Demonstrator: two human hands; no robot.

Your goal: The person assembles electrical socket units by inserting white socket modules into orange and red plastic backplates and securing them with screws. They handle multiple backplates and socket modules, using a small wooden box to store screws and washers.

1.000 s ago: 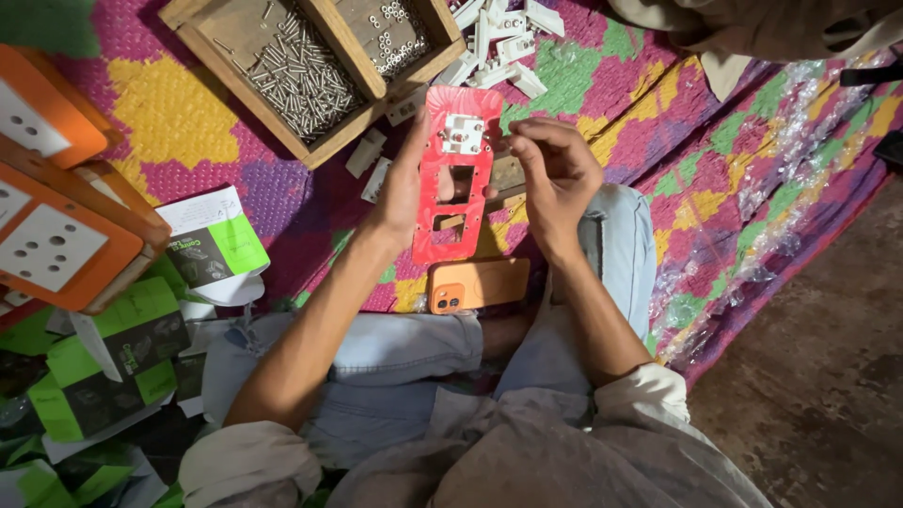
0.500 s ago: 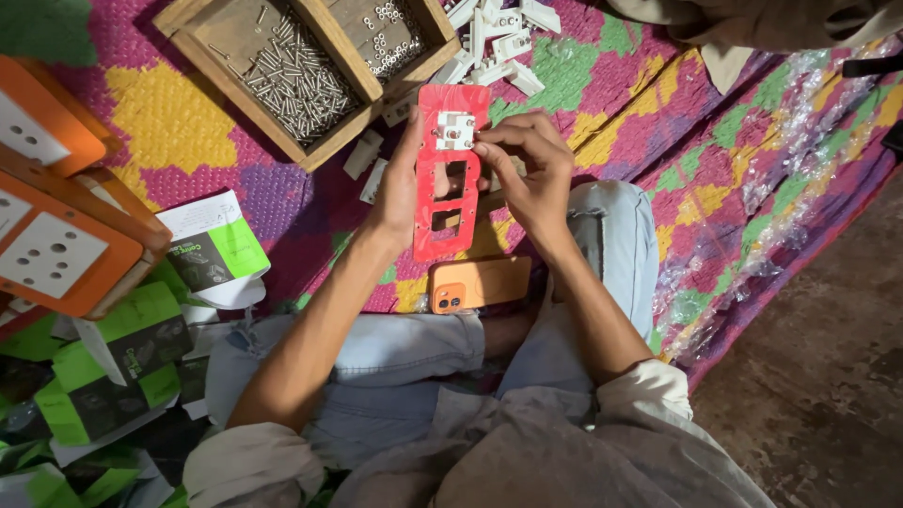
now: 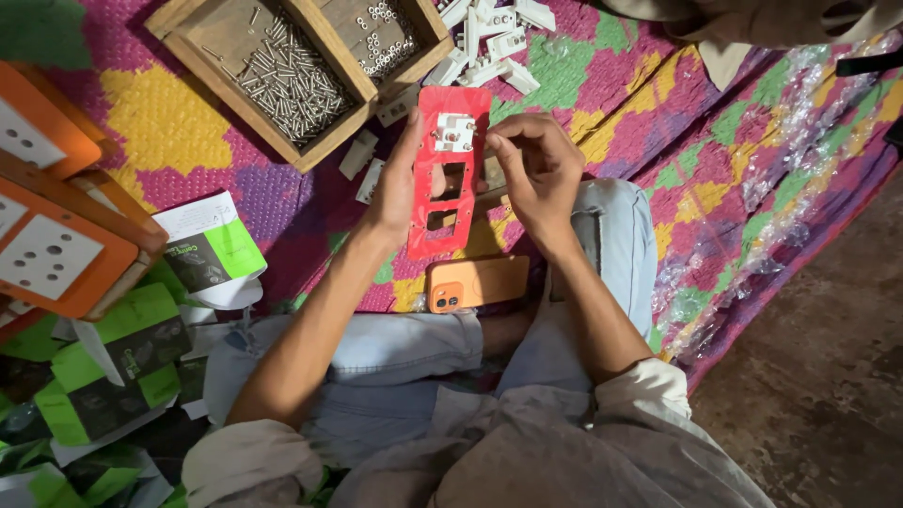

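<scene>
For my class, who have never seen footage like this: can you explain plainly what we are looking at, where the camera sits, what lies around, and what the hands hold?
There is no machine here. A person sits on a patterned mat, and the single camera is worn on their head, looking down over their knees at their own two bare hands.

The left hand holds the edge of a red plate with rectangular openings. A small white part sits in its upper end. The right hand steadies the plate's other edge, its fingers next to that white part.

Above the plate is a wooden tray with compartments of metal screws, and beside it a heap of loose white parts. An orange phone lies near the person's lap. On the left are orange socket boards and green and white cartons.
</scene>
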